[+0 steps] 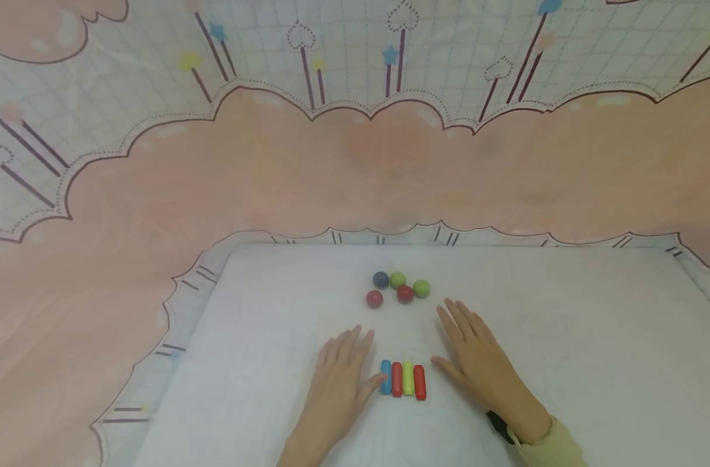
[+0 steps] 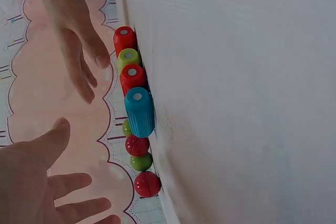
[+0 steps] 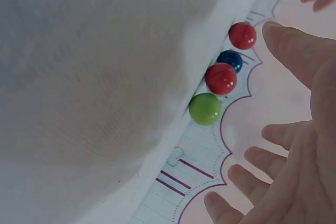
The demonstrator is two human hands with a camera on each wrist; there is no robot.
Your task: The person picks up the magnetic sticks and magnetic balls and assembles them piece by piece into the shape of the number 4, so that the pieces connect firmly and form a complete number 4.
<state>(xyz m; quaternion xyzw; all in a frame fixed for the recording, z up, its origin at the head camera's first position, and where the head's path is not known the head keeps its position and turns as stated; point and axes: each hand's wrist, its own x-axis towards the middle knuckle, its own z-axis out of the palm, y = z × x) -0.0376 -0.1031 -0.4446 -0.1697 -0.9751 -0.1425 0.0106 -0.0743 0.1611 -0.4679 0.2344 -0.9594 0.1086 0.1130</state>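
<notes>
Head view: four rods (image 1: 408, 379) between left grip (image 1: 339, 379) and right grip (image 1: 479, 360), both spread.

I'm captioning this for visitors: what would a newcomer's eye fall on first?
Probably the four bright sticks, side by side between the left hand and the right hand. Beyond them on the white table, five glossy balls, two red, two green and one dark blue, form a loose cluster.

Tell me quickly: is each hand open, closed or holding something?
Left hand: open, holding nothing, near the blue stick.
Right hand: open, holding nothing.
</notes>
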